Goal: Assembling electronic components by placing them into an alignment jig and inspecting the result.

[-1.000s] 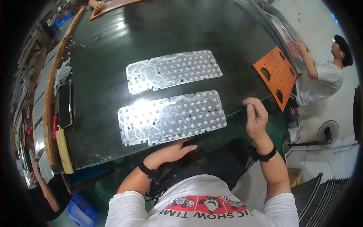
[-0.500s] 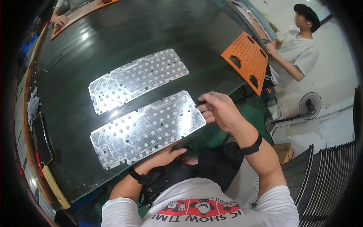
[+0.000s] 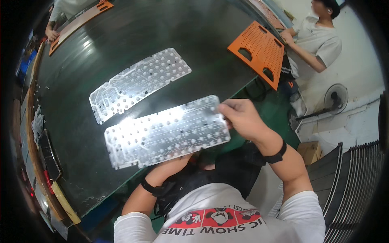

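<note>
I am looking down on a dark green table (image 3: 133,40) and going from the left edge across. At about nine o'clock a black flat tool (image 3: 48,156) and a yellow strip (image 3: 63,202) are lying along the table's wooden rim. At eleven o'clock a long orange panel (image 3: 79,20) is resting at the far edge, with another person's hand on its end.

Near the centre, a clear perforated sheet (image 3: 139,85) is lying flat on the table, slanting up toward one o'clock. Just below it, a second clear perforated sheet (image 3: 168,131) is being held over the near table edge, roughly at six o'clock from the first and apart from it.

My left hand (image 3: 172,166) is sitting under that sheet's near edge; the sheet is covering the fingers, so I cannot tell how they are closed. My right hand (image 3: 239,117) is pinching the sheet's right end with fingers closed on it.

At two o'clock an orange perforated board (image 3: 259,50) is overhanging the table corner, beside a co-worker in a white shirt. At three o'clock a floor fan (image 3: 335,99) is standing, with a brown cardboard box (image 3: 310,150) just below it.
</note>
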### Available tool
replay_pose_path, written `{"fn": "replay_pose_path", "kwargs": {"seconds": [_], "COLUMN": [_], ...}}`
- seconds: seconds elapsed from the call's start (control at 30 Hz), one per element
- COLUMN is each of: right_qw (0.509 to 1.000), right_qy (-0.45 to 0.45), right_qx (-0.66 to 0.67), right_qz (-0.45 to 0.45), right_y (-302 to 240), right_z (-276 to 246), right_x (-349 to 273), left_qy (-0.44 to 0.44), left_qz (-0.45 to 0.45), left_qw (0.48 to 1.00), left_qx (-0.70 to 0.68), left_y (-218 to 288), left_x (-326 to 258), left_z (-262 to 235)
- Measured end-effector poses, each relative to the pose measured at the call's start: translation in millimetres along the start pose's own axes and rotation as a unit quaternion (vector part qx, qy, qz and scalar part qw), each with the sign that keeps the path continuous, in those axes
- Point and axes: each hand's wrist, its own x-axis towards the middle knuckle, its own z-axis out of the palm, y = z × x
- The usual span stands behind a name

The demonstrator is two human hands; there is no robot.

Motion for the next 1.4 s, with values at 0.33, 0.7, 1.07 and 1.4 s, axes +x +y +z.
{"fn": "replay_pose_path", "kwargs": {"seconds": [0.33, 0.7, 1.07, 1.4], "right_qw": [0.981, 0.849, 0.679, 0.358], "right_qy": [0.188, 0.462, 0.627, 0.827], "right_qx": [0.027, 0.256, 0.378, 0.432], "right_qz": [-0.050, 0.005, -0.049, 0.032], "right_y": [78, 268, 364, 539], "right_z": [-125, -150, -99, -67], "right_x": [-122, -239, -268, -372], "left_qy": [0.057, -0.240, -0.355, -0.433], "left_qz": [0.263, 0.441, 0.574, 0.489], "left_qw": [0.910, 0.829, 0.700, 0.668], "left_qx": [0.314, 0.245, 0.233, 0.356], "left_y": [32, 66, 113, 148], "left_x": [19, 120, 188, 166], "left_z": [51, 183, 262, 301]}}
